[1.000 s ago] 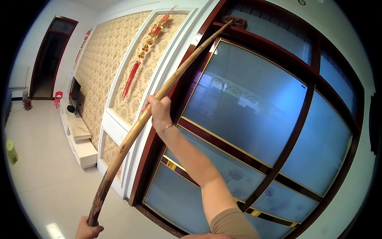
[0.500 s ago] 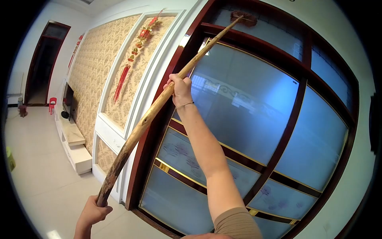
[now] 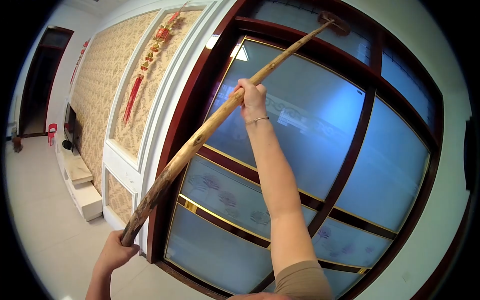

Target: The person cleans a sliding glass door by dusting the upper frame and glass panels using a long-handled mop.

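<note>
Both my hands are closed around a long wooden pole (image 3: 200,136), which slants from lower left to upper right. My left hand (image 3: 116,251) wraps its dark, bark-covered lower end. Higher up, my right hand (image 3: 252,98) grips the paler wood with the arm stretched out; a thin bracelet circles that wrist. At the far tip is a reddish-brown fuzzy head (image 3: 336,25), like a mop or duster head. It lies against or just in front of the upper glass pane (image 3: 310,22); whether it touches, I cannot tell.
Below stands a dark red framed sliding door (image 3: 295,125) with frosted glass and gold trim. To the left are a patterned wall panel (image 3: 120,50), a hanging red and gold ornament (image 3: 150,56), a low TV cabinet (image 3: 77,172) and a red stool (image 3: 52,134).
The fuzzy head has moved right along the upper pane. My right hand has swung right with the pole, while my left hand keeps its hold on the lower end. The view has shifted slightly.
</note>
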Tool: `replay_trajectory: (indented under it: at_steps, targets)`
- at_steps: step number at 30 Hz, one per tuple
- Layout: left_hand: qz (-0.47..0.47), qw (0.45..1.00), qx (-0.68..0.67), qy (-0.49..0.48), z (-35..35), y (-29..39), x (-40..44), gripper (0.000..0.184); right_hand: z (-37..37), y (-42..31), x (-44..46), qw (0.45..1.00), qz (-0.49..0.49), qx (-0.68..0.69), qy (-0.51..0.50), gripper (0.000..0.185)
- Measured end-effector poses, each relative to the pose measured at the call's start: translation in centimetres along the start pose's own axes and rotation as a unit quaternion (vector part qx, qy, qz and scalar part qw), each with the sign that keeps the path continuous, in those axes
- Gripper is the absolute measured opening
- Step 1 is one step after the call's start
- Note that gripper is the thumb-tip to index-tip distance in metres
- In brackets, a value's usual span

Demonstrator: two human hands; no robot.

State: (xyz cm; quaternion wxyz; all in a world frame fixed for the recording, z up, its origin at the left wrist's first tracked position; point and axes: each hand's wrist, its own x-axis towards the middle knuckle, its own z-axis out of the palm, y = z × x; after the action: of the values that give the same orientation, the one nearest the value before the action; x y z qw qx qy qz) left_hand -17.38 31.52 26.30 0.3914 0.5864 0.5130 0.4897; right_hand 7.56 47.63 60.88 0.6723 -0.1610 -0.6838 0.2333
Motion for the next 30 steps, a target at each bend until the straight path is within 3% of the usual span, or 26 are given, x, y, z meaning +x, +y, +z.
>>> replay_trajectory:
  at_steps: [10, 16, 18, 19, 22, 23, 30]
  targets:
    - [0.069, 0.996, 0.046, 0.024, -2.5, 1.2, 3.1, 0.016, -3.5, -2.9, 1.7, 0.996, 0.004, -0.065, 0.065, 0.017]
    - [0.068, 0.987, 0.091, 0.118, -9.4, 0.8, 0.3, 0.019, 1.3, -3.4, 0.6, 0.997, 0.008, -0.059, 0.054, 0.018]
    - [0.110, 0.964, 0.117, 0.212, -11.8, -3.0, 0.3, 0.019, 3.9, -3.3, -0.3, 0.997, 0.011, -0.048, 0.060, 0.018]
    - [0.043, 0.978, 0.112, 0.169, -13.3, -1.8, -1.0, 0.023, 5.2, -3.3, -1.0, 0.998, 0.008, -0.037, 0.059, 0.018]
    - [-0.038, 0.977, 0.120, 0.172, -16.4, -3.4, -2.7, 0.029, 8.0, -1.9, -1.8, 0.998, 0.003, -0.022, 0.059, 0.018]
    - [-0.004, 0.968, 0.117, 0.222, -17.4, -7.0, -2.4, 0.036, 8.9, -1.3, -1.9, 0.998, 0.000, -0.019, 0.060, 0.019]
    - [-0.025, 0.956, 0.111, 0.271, -23.4, -12.2, -6.7, 0.039, 16.7, 0.6, -3.4, 0.998, 0.026, 0.041, 0.027, 0.016]
